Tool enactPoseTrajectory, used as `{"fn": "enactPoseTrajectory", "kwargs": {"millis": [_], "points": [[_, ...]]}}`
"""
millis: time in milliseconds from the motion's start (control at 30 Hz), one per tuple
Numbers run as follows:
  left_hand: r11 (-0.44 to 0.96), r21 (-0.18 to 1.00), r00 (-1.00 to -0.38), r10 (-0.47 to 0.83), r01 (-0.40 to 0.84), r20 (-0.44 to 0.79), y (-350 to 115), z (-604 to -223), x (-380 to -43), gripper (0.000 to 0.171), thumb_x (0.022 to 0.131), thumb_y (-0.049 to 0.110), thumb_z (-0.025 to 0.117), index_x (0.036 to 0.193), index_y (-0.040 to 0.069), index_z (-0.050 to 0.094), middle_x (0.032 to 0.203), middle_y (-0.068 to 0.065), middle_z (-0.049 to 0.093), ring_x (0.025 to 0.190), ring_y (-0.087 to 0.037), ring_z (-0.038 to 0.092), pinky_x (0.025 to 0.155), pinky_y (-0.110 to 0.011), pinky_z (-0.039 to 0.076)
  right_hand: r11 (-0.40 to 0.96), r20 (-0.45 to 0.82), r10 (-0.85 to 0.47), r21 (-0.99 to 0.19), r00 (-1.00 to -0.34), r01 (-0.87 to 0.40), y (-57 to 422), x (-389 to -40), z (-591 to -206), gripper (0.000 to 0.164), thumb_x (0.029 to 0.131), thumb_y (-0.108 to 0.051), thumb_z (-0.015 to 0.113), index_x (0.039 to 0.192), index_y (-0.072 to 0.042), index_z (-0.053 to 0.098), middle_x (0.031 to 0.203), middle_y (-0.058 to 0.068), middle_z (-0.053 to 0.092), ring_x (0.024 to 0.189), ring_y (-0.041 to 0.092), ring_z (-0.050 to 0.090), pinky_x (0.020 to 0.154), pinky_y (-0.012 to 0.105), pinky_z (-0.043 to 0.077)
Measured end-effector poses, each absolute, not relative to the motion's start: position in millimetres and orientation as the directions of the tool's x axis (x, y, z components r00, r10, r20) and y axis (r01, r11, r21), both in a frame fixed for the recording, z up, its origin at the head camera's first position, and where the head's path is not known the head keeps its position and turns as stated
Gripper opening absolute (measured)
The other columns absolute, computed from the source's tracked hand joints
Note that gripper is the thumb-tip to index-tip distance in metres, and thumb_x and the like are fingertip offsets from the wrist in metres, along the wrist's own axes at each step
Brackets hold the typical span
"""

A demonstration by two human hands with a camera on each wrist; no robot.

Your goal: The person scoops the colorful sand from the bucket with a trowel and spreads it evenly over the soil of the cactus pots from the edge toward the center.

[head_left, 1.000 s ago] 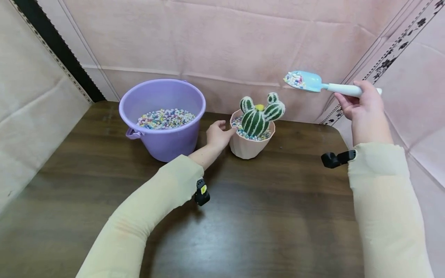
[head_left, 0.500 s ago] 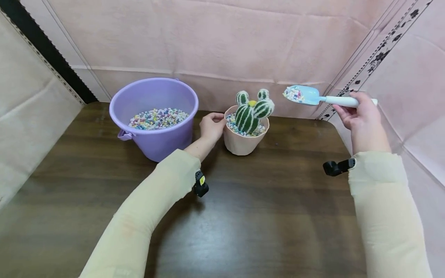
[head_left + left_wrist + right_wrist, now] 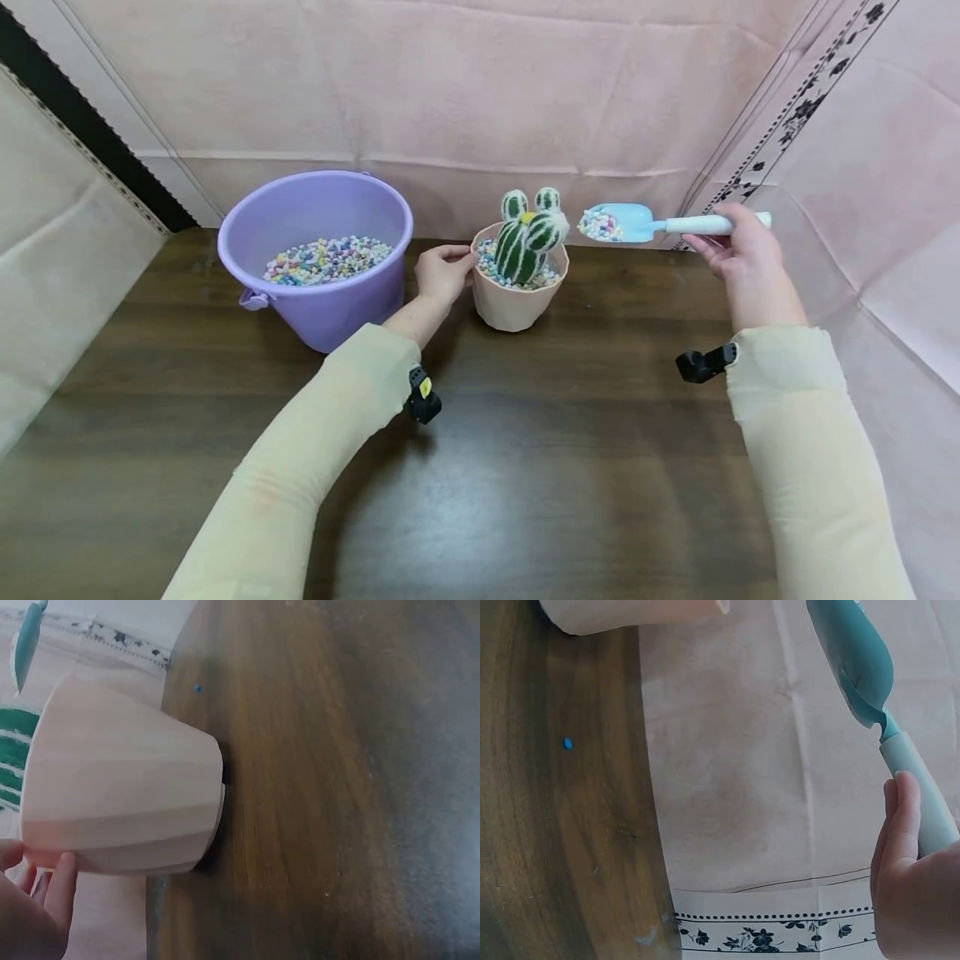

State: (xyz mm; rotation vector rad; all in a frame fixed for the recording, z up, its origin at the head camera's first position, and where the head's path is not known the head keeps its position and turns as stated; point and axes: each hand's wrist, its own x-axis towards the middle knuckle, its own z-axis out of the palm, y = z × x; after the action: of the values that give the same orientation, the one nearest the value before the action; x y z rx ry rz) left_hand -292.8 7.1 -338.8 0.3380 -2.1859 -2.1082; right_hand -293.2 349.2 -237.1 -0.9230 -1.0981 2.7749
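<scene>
My right hand (image 3: 750, 254) holds a small blue trowel (image 3: 637, 223) by its pale handle, level in the air right of the pot. Colored pebbles (image 3: 600, 225) lie in its scoop. At the pot's left side, my left hand (image 3: 442, 275) pinches the rim of a pale pink flowerpot (image 3: 513, 308), with thumb and fingers at its edge in the left wrist view. A green-and-white knitted cactus (image 3: 517, 248) with a yellow top stands in the pot, among pebbles. Left of that hand is a purple bucket (image 3: 337, 312), partly filled with colored pebbles (image 3: 326, 261).
Everything stands on a dark wooden table (image 3: 480, 450). Pinkish cloth (image 3: 465, 100) hangs behind, with a flower-patterned border at the right. A single blue pebble (image 3: 567, 743) lies on the table near the pot.
My left hand has closed on the pot's rim. The trowel has come down and left toward the cactus, its pebbles still in the scoop. The head view has shifted slightly.
</scene>
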Motion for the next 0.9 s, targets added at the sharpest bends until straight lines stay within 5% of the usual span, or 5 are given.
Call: {"fn": "enactPoseTrajectory", "kwargs": {"millis": [133,300,667,900], "points": [[0.031,0.992,-0.964,-0.242,-0.120,-0.109,3.2,-341.2,-298.4,0.025,0.088,0.016,0.065,0.107,0.001,0.069,0.103,-0.016,0.068,0.069,-0.007,0.060,0.072,-0.028,0.060,-0.691,-0.493,0.231,-0.690,-0.839,0.216,339.5,-294.7,-240.2,0.028,0.080,-0.002,0.071,0.094,-0.014,0.049,0.089,0.009,0.058,0.075,0.025,0.066,0.066,0.041,0.060],[0.035,0.993,-0.963,-0.251,-0.116,-0.104,2.5,-340.9,-302.7,0.024,0.088,0.016,0.064,0.106,0.000,0.069,0.102,-0.017,0.068,0.067,-0.006,0.059,0.078,-0.034,0.059,-0.612,-0.429,0.265,-0.766,-0.864,0.193,326.1,-296.5,-241.4,0.031,0.082,-0.003,0.069,0.098,-0.015,0.045,0.099,0.006,0.051,0.068,0.024,0.064,0.059,0.038,0.060],[0.062,0.990,-0.962,-0.249,-0.130,-0.111,7.6,-337.3,-303.5,0.024,0.089,0.017,0.064,0.107,0.001,0.069,0.101,-0.015,0.068,0.068,-0.007,0.058,0.084,-0.039,0.057,-0.459,-0.327,0.345,-0.876,-0.880,0.146,303.5,-298.7,-241.0,0.031,0.083,-0.002,0.065,0.101,-0.011,0.043,0.093,0.007,0.052,0.075,0.021,0.064,0.059,0.033,0.060],[0.074,0.987,-0.963,-0.241,-0.143,-0.121,7.3,-336.4,-303.9,0.024,0.089,0.017,0.063,0.107,0.002,0.069,0.104,-0.015,0.067,0.071,-0.008,0.059,0.084,-0.039,0.057,-0.373,-0.239,0.362,-0.923,-0.901,0.095,290.2,-298.7,-235.0,0.029,0.083,0.001,0.062,0.100,-0.007,0.040,0.086,0.007,0.051,0.061,0.016,0.064,0.057,0.033,0.059]]}}
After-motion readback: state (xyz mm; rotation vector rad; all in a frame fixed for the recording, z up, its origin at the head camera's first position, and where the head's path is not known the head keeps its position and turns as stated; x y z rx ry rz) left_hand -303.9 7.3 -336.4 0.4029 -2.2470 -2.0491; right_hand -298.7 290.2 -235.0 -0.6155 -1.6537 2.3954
